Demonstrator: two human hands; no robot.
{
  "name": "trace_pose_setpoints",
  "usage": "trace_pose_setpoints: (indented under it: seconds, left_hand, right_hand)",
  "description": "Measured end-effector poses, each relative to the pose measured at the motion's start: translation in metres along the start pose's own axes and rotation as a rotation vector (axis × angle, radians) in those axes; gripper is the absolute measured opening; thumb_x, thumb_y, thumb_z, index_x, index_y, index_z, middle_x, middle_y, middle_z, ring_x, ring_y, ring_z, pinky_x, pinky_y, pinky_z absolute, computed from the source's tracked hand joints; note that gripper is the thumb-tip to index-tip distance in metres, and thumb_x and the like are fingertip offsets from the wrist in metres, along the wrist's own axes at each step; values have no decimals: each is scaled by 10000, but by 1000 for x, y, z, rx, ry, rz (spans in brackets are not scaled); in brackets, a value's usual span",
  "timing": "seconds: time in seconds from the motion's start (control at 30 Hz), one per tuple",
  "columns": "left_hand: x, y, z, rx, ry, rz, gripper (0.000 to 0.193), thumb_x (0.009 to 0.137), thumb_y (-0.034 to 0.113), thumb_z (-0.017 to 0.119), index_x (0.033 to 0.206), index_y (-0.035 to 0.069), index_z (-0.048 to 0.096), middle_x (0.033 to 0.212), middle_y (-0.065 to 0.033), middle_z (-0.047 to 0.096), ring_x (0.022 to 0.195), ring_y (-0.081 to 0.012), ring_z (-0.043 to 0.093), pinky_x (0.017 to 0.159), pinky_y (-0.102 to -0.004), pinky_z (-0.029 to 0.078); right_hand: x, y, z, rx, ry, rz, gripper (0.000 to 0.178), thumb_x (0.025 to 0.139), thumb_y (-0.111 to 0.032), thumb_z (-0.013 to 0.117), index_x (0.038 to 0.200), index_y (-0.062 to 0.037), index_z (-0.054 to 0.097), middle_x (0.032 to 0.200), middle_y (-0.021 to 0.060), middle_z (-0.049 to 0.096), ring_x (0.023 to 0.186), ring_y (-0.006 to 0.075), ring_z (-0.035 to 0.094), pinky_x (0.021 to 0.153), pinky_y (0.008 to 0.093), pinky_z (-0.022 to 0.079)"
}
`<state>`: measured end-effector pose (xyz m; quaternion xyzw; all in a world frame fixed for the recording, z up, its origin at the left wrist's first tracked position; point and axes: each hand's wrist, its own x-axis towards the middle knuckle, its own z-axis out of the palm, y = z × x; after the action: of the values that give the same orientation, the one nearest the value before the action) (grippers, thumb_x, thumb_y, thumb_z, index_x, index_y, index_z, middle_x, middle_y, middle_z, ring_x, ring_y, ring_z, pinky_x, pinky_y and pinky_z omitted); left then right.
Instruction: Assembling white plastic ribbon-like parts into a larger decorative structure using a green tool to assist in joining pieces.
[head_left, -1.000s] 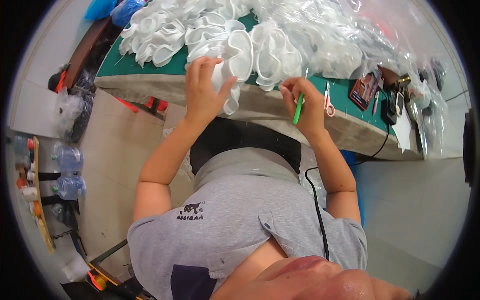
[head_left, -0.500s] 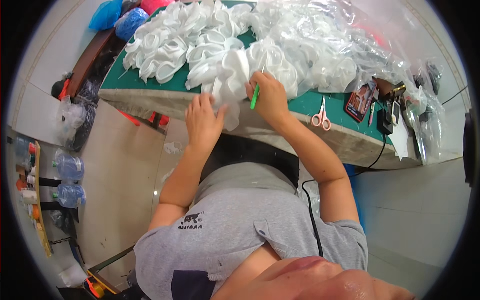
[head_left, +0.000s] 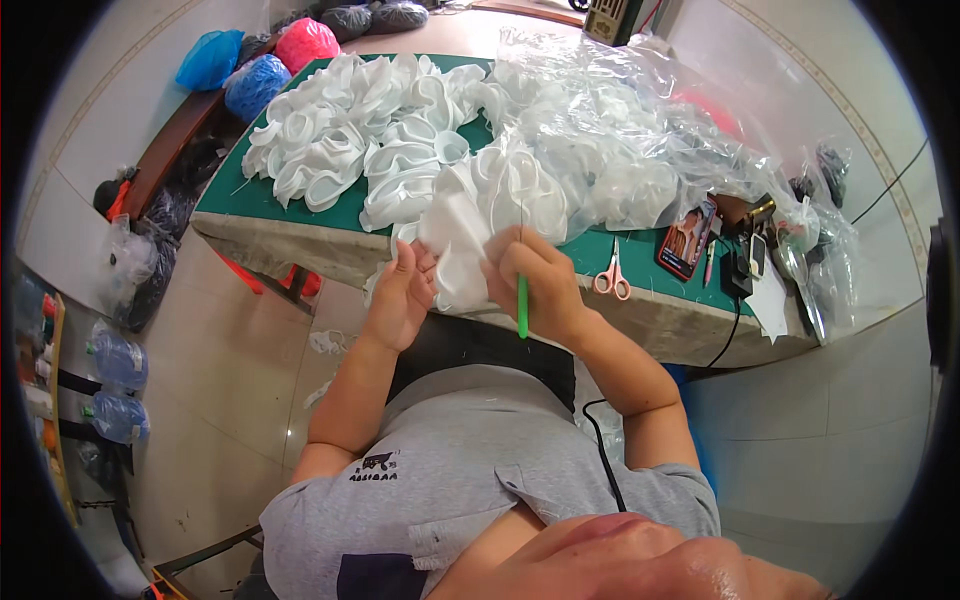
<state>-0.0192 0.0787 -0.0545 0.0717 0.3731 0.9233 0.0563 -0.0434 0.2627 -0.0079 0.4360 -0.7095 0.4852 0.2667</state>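
Note:
My right hand [head_left: 540, 283] is closed round a tool with a slim green handle [head_left: 522, 308] and a thin metal shaft pointing away from me. Its fingertips also touch the edge of a curled white piece [head_left: 460, 243], smooth and padded-looking, hanging at the table's near edge. On the other side of that piece, my left hand [head_left: 400, 297] has its thumb up and its fingers curled at the piece's edge; the exact grip is partly hidden. Similar white ruffled pieces [head_left: 325, 135] lie heaped just beyond my hands, and the worked piece seems joined to them.
Right of my hands lie pink-handled scissors [head_left: 612, 282], a phone [head_left: 687, 238] and a black adapter [head_left: 737, 275] with a cable. Clear plastic bags [head_left: 640, 130] with white pieces cover the green tabletop's [head_left: 225, 200] right side. Blue water jugs [head_left: 120, 360] stand at left.
The view has shifted, showing more of the table's far side. My left hand has turned palm inward against the white piece. The green handle now points down toward me.

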Motion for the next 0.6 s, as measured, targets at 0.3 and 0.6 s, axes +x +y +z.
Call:
trace_pose_setpoints:
  seconds: [0.3,0.6]
  left_hand:
    - [0,10,-15,-67,19,-82,320,942,265,558,1165,35,561,1060,-66,644,931,-164,635,796,-328,543]
    - [-6,12,-9,-1,-43,-127,374,917,191,578,1216,-22,510,1115,-122,627,986,-204,637,866,-365,536]
  right_hand:
    - [-16,0,-22,57,-160,144,325,708,123,646,693,-42,366,765,88,497,653,222,500,578,264,407]
    - [-29,5,-34,61,-184,239,305,727,88,652,719,-32,371,804,102,528,698,246,529,616,286,441]
